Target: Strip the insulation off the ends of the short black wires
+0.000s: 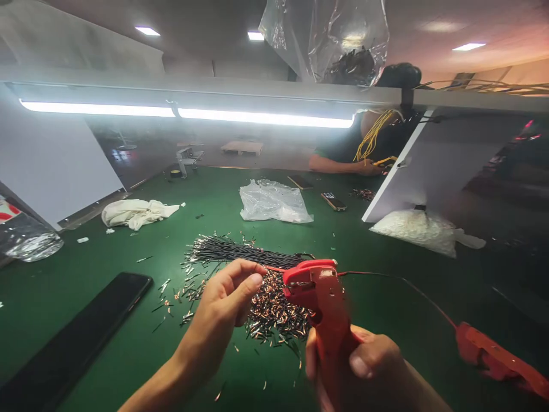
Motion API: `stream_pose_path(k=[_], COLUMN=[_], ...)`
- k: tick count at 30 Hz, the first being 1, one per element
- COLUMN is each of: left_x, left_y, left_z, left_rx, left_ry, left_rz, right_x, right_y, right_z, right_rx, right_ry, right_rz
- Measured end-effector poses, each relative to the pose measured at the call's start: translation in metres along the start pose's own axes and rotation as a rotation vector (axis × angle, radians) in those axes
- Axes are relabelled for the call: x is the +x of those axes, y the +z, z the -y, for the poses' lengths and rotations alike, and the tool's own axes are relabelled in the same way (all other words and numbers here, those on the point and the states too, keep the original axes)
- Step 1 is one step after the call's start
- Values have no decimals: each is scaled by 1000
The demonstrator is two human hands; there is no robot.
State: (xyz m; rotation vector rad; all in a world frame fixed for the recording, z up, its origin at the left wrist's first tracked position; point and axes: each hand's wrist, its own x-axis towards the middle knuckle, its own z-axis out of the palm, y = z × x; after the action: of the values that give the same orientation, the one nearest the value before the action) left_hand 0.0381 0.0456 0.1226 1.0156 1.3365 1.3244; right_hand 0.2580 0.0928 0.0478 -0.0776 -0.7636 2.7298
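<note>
My right hand point(373, 355) is wrapped round the handles of a red wire stripper point(332, 297), held upright with its jaws toward the left. My left hand point(229, 300) pinches a thin red wire point(274, 269) that runs toward the stripper's head. Whether the jaws grip the wire, I cannot tell. Behind both hands lies a bundle of black wires point(240, 250) with bare, shiny ends at the left. Below it is a pile of short black and copper scraps point(278, 315), partly hidden by my left hand and the stripper.
A dark phone point(86, 332) lies at left. On the green table point(206, 194) are a white cloth point(132, 213), a clear plastic bag point(274, 201) and a second red tool point(497, 355). Across the table, a person's hand point(366, 167) is near yellow wires point(373, 137). A shelf with lamps crosses above.
</note>
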Motion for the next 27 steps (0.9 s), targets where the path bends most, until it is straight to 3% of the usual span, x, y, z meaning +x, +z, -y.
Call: stream_pose_path(k=[3,7,15,22,27], left_x=[-1,-3,-4,0,-1], left_y=[3,6,6,4,7], left_z=[-4,-3,-6,-1,1], left_rx=[-191,-233,-272,-435,-496], left_ry=[-147,-168,-267,-379,-454], left_rz=[151,226,236,284,233], right_x=[-1,-1,1,1,1], right_y=[1,3,7,4,2], right_z=[-1,-2,-4,-9,-8], right_rx=[10,0,16,60,43], right_ry=[47,94,63,33,97], right_rz=[-26,-56,-73,-34,-67])
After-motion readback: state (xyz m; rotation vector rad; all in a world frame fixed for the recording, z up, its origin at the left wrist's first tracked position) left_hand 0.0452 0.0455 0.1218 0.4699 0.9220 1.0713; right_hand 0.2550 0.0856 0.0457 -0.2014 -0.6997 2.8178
